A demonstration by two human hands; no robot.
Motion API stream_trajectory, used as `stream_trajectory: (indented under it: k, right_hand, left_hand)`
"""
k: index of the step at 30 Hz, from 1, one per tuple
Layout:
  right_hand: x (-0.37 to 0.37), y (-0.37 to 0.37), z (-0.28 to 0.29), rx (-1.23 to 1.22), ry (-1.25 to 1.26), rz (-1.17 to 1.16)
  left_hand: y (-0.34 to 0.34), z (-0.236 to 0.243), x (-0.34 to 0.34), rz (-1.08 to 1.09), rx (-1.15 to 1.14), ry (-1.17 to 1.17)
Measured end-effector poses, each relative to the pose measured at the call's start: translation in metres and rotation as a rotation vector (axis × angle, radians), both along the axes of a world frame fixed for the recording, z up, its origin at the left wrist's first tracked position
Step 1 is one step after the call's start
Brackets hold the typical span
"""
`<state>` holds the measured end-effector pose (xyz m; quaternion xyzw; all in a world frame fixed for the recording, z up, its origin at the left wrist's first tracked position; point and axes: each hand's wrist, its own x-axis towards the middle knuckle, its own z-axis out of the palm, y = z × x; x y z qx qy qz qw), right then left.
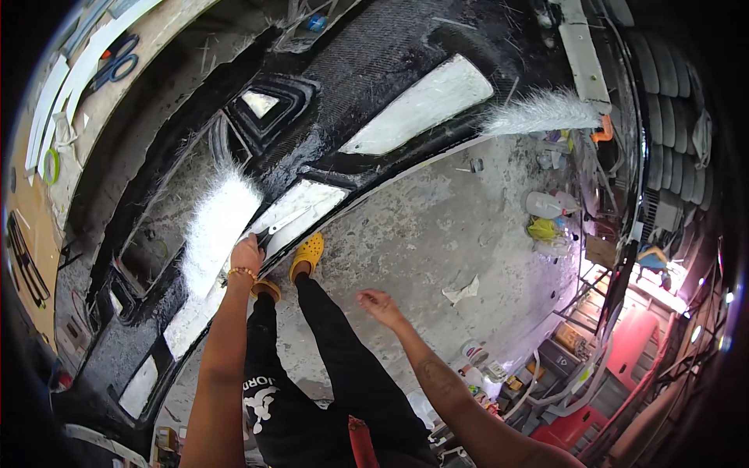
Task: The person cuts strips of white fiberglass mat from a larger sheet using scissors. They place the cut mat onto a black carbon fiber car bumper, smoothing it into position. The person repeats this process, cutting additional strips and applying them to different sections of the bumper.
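My left hand (247, 256), with a beaded bracelet at the wrist, is closed at the edge of a large black, fibrous moulded panel (312, 132). It grips a slim tool (275, 228) with a dark handle and a narrow pale end; its exact kind is unclear. The tool lies over a white strip (308, 204) set in the panel. Just left of that hand, a tuft of white glass-fibre mat (218, 222) with frayed edges rests on the panel. My right hand (380, 306) hangs over the floor, fingers loosely bent and apart, holding nothing.
Another frayed fibre strip (542, 113) sticks out from the panel's right end. Blue-handled scissors (117, 66) and green tape (51, 166) lie on the left-hand table. A plastic bottle (546, 205) and a paper scrap (462, 291) lie on the concrete floor. Red chairs (632, 343) stand right.
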<state>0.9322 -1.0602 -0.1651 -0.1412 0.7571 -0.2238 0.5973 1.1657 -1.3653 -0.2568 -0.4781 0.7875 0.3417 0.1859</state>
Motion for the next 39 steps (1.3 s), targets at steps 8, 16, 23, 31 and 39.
stream_trajectory:
  k: [8,16,23,31,39]
  right_hand:
    - [-0.002,-0.047,-0.001,0.043,-0.08,0.012]
    - [0.061,-0.121,-0.015,0.048,-0.241,0.218]
    - [0.11,-0.178,-0.015,0.059,-0.231,0.245]
    - [0.153,-0.238,-0.064,0.078,-0.145,0.07]
    - [0.191,-0.312,-0.096,0.096,-0.098,-0.048]
  left_hand:
    - [0.027,0.023,0.038,0.178,0.267,0.249]
    - [0.098,0.061,0.152,0.472,0.259,0.494]
    - [0.121,0.07,0.251,0.6,0.386,0.352]
    - [0.065,0.076,0.341,0.599,0.337,0.161]
    - [0.026,0.04,0.439,0.483,0.543,-0.145]
